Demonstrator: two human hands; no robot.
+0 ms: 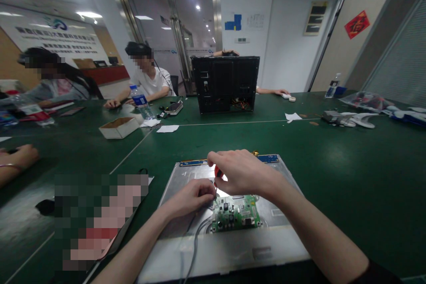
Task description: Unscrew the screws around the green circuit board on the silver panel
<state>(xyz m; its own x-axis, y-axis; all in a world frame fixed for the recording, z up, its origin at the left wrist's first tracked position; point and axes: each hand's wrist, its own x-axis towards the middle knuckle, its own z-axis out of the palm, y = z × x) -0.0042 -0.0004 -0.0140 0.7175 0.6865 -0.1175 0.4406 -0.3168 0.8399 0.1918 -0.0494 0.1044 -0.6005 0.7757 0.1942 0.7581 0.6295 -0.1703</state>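
Observation:
A silvery display panel [279,244] lies flat in front of me, with a green circuit board [238,215] on its back. Above the board's upper left corner, my right hand [241,171] grips a screwdriver with a red and black handle [218,171]; its thin shaft points down to that corner. My left hand [196,193] is closed beside the shaft's tip, its fingertips at the board's edge; what they pinch, if anything, is hidden. Grey cables [196,239] run from the board's left side toward me. A blue circuit strip [269,159] lines the panel's far edge.
On the green table [349,177] stands a black monitor casing [228,82] at the far side. A white box [120,128], a water bottle [141,102] and paper scraps [167,128] lie left. Several people sit around; a co-worker's hand [23,157] rests at far left.

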